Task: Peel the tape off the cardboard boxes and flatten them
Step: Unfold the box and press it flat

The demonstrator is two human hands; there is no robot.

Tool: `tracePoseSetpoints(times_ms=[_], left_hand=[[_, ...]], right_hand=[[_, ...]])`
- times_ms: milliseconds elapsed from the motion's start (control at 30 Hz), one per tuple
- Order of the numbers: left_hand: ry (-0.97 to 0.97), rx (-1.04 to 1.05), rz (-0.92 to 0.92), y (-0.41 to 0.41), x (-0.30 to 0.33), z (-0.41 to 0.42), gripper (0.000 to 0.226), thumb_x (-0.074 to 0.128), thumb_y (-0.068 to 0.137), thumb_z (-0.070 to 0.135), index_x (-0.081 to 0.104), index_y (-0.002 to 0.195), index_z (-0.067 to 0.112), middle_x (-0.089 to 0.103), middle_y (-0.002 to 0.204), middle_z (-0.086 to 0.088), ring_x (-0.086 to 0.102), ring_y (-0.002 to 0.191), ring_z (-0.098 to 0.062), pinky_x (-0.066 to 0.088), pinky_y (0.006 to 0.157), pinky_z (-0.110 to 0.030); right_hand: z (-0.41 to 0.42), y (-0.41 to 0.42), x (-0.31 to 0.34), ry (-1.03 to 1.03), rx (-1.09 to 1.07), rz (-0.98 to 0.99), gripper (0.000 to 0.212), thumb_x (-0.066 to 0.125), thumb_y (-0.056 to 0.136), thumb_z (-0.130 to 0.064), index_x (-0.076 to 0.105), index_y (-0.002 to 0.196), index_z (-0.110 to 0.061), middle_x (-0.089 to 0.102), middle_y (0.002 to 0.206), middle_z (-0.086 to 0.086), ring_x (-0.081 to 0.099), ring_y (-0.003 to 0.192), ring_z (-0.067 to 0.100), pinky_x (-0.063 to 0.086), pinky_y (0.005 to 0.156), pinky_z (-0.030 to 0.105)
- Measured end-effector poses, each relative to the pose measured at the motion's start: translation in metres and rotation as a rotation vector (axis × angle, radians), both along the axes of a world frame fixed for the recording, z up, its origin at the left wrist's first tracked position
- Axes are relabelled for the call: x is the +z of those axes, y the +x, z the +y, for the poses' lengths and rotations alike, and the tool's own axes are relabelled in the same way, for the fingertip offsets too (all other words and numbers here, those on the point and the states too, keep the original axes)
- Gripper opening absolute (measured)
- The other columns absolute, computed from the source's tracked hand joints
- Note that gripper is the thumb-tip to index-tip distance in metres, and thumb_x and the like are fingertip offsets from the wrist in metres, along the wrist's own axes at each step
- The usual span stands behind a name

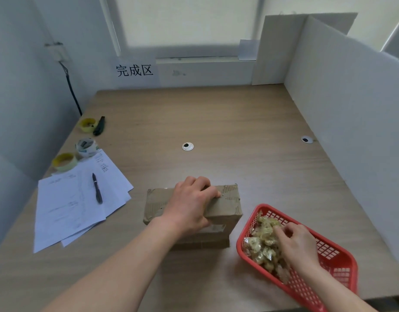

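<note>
the right hand (pixel 298 246) reaches into a red plastic basket (pixel 329 266) at the near right edge of the table, its fingers curled into a heap of crumpled, yellowish peeled tape (pixel 264 244); whether the fingertips actually pinch a piece cannot be told. the basket lies at a slant, just right of the cardboard box (pixel 218 212) and not touching it. the left hand (pixel 191 206) rests on top of the box, fingers bent over its far upper edge and thumb on the near face, gripping it. the box stands closed at the table's near centre, with strips of tape (pixel 213 228) showing on its front face and worn marks along its corners. to the left lie several sheets of white paper (pixel 65 210) fanned out, with a black pen (pixel 97 188) on top. beyond them, along the left edge, stand three tape rolls (pixel 64 162), and a dark utility knife (pixel 99 126) lies beside the farthest one. two round cable grommets (pixel 187 146) sit in the wooden table (pixel 216 122). a paper sign (pixel 134 70) with printed characters hangs on the far wall, and white partition boards (pixel 340 91) close the right side.
</note>
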State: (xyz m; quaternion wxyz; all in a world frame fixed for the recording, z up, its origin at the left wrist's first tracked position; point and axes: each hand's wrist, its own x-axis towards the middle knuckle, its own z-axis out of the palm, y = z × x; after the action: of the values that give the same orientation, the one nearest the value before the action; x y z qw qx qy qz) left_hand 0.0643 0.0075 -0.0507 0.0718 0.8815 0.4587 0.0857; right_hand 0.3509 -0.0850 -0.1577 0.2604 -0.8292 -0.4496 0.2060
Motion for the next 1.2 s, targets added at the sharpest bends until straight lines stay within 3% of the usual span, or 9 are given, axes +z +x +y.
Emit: tracePoseSetpoints(times_ms=[167,300,433,567,667,800,900,1033,1200], left_hand=[[-0.006,0.001,0.023,0.0,0.002,0.002,0.072,0.083,0.064,0.049,0.053,0.129,0.036,0.044,0.13,0.007,0.04,0.115,-0.021,0.036,0.094,-0.036],[0.001,-0.003,0.025,-0.001,0.001,0.002,0.072,0.082,0.066,0.05,0.052,0.13,0.036,0.044,0.13,0.007,0.04,0.115,-0.02,0.037,0.095,-0.037],[0.011,-0.005,0.045,-0.002,0.002,0.003,0.072,0.08,0.067,0.051,0.05,0.132,0.038,0.043,0.131,0.008,0.039,0.117,-0.02,0.035,0.096,-0.037],[0.035,-0.004,0.073,-0.012,0.005,0.008,0.078,0.077,0.072,0.053,0.041,0.14,0.044,0.039,0.141,0.008,0.035,0.127,-0.02,0.032,0.102,-0.04],[0.05,0.02,0.11,-0.024,0.005,0.011,0.084,0.076,0.074,0.052,0.031,0.144,0.046,0.029,0.152,0.004,0.029,0.135,-0.023,0.03,0.106,-0.045],[0.118,0.157,0.119,-0.043,0.005,0.007,0.092,0.076,0.069,0.06,0.033,0.147,0.036,0.029,0.154,-0.001,0.031,0.136,-0.026,0.029,0.108,-0.045],[0.154,0.321,0.031,-0.065,0.006,0.004,0.086,0.078,0.063,0.067,0.051,0.136,0.029,0.042,0.146,-0.003,0.04,0.129,-0.029,0.036,0.101,-0.046],[-0.053,0.517,-0.117,-0.1,0.007,0.004,0.078,0.071,0.068,0.074,0.052,0.131,0.033,0.039,0.135,0.006,0.039,0.122,-0.019,0.046,0.09,-0.036],[-0.22,0.561,-0.449,-0.126,0.014,0.014,0.048,0.082,0.072,0.052,0.065,0.107,0.025,0.05,0.118,0.007,0.048,0.096,-0.006,0.044,0.084,-0.025]], right_hand=[[0.005,0.0,0.003,0.076,-0.189,0.074,0.033,0.049,0.1,-0.03,0.058,0.073,-0.013,0.062,0.07,0.005,0.055,0.068,0.023,0.046,0.069,0.042],[0.004,0.005,-0.001,0.066,-0.225,0.038,0.015,0.06,0.092,-0.026,0.053,0.083,-0.016,0.061,0.071,0.004,0.056,0.067,0.021,0.043,0.063,0.038],[0.006,0.003,0.004,-0.052,-0.217,0.018,0.034,0.073,0.083,-0.036,0.045,0.097,-0.02,0.061,0.078,0.0,0.056,0.07,0.019,0.038,0.058,0.034],[0.017,-0.009,0.019,-0.246,-0.176,-0.207,0.045,0.064,0.079,-0.062,0.054,0.101,-0.024,0.057,0.108,0.007,0.055,0.1,0.029,0.047,0.08,0.041],[0.023,-0.025,0.039,-0.114,-0.112,-0.261,0.043,0.062,0.085,-0.057,0.061,0.108,-0.022,0.054,0.118,0.011,0.05,0.112,0.03,0.042,0.093,0.043],[0.042,-0.082,0.081,0.247,0.135,0.236,0.015,0.051,0.099,-0.038,0.065,0.102,-0.033,0.068,0.103,-0.01,0.063,0.094,0.007,0.049,0.075,0.031],[0.063,-0.121,0.104,0.308,0.14,0.52,0.021,0.047,0.104,-0.029,0.066,0.101,-0.037,0.071,0.095,-0.02,0.065,0.091,0.001,0.052,0.067,0.023],[0.084,-0.14,0.107,0.212,0.031,0.729,0.02,0.052,0.102,-0.018,0.064,0.117,-0.025,0.07,0.106,-0.006,0.063,0.101,0.01,0.05,0.06,0.025],[0.103,-0.155,0.11,0.182,-0.071,0.888,0.022,0.051,0.099,-0.008,0.071,0.101,-0.015,0.072,0.1,0.007,0.066,0.097,0.025,0.057,0.057,0.037]])
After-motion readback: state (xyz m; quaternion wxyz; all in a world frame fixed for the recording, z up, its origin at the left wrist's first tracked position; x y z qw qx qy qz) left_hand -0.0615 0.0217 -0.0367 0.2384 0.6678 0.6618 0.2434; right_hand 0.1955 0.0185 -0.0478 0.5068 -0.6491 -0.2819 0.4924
